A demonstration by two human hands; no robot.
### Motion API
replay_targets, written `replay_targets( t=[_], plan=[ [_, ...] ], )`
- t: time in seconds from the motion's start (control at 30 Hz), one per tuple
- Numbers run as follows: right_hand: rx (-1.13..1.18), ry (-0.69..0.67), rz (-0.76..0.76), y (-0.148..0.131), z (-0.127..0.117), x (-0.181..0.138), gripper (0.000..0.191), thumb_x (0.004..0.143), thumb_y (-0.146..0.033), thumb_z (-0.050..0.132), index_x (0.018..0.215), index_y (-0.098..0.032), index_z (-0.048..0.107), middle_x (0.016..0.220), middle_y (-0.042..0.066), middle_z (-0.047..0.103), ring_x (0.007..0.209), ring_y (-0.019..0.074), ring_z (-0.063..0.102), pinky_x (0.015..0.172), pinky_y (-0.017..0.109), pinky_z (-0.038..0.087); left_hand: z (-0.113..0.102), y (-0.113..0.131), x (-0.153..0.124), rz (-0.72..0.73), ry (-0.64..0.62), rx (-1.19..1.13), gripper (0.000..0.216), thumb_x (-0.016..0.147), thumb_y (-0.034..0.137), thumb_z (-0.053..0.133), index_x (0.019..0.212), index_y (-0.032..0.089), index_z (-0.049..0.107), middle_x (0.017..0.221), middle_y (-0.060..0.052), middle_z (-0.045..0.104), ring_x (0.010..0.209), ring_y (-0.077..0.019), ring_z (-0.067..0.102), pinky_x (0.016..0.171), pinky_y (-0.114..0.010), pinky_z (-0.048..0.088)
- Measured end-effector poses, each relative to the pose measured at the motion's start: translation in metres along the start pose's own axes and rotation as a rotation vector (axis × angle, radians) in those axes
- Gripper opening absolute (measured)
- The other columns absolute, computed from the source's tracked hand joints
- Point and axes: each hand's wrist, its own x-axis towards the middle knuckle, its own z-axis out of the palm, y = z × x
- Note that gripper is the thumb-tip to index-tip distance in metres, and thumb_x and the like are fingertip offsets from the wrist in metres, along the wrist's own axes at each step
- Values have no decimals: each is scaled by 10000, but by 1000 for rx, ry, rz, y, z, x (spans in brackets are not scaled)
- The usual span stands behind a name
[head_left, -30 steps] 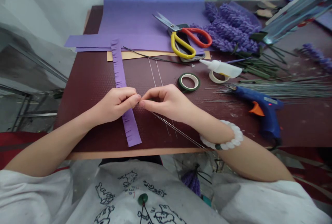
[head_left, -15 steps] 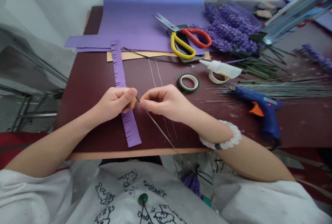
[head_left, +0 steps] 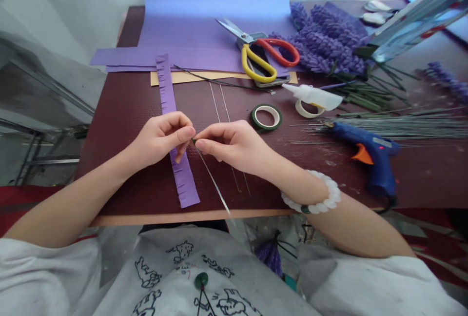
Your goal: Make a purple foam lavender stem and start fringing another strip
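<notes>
My left hand [head_left: 163, 138] is closed in a pinch at the upper end of a thin floral wire [head_left: 214, 183]. Right beside it, my right hand [head_left: 236, 148] pinches the same wire, where a short dark green wrapping shows between the fingertips. The wire slants down toward the table's front edge, and its lower end is blurred. Under my left hand lies a purple paper strip [head_left: 186, 187] with snips along one side. Two more thin wires [head_left: 224, 103] lie partly beneath my right hand. A roll of green floral tape [head_left: 277, 117] is just beyond it.
Scissors [head_left: 259, 62] rest on a phone and purple paper [head_left: 175, 28] at the back. To the right are a white glue bottle [head_left: 314, 95], a blue glue gun [head_left: 380, 155], bundled wires [head_left: 413, 126] and purple flower spikes [head_left: 321, 43].
My left hand has turned and loosened from a tighter curl, its thumb now meeting my right fingertips. The wire's lower end has swung to the left.
</notes>
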Motion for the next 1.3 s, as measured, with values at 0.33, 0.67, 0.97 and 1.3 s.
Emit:
replay_targets(
  t=[0.33, 0.67, 0.97, 1.3],
  plan=[
    [-8, -53, 29, 0, 1, 1, 231, 756, -350, 623, 733, -123, 659, 575, -35, 534, 528, 52, 407, 505, 214, 325, -2, 3, 2, 129, -28, 473, 277, 874, 319, 487, 648, 159, 510, 597, 36, 466, 549, -67, 428, 513, -187, 352],
    [2, -66, 43, 0, 4, 0, 188, 759, -290, 581, 700, -123, 645, 565, -44, 508, 508, 40, 382, 501, 210, 323, 1, 1, 2, 59, -5, 365, 412, 850, 380, 502, 507, 161, 443, 474, 44, 399, 467, -59, 351, 447, -205, 278],
    [-55, -30, 62, 1, 5, 0, 152, 722, -249, 584, 653, -126, 642, 563, -32, 547, 525, 51, 418, 503, 210, 327, 3, -3, 1, 4, 60, 299, 520, 813, 462, 590, 438, 152, 406, 425, 51, 344, 433, -45, 291, 411, -209, 211],
    [149, -104, 211, -2, -4, 5, 170, 737, -288, 586, 660, -140, 615, 503, -48, 527, 432, 41, 422, 453, 205, 322, -1, -2, 1, 56, -86, 23, 291, 815, 429, 638, 805, 155, 541, 623, 22, 536, 536, -82, 500, 515, -208, 421]
  ],
)
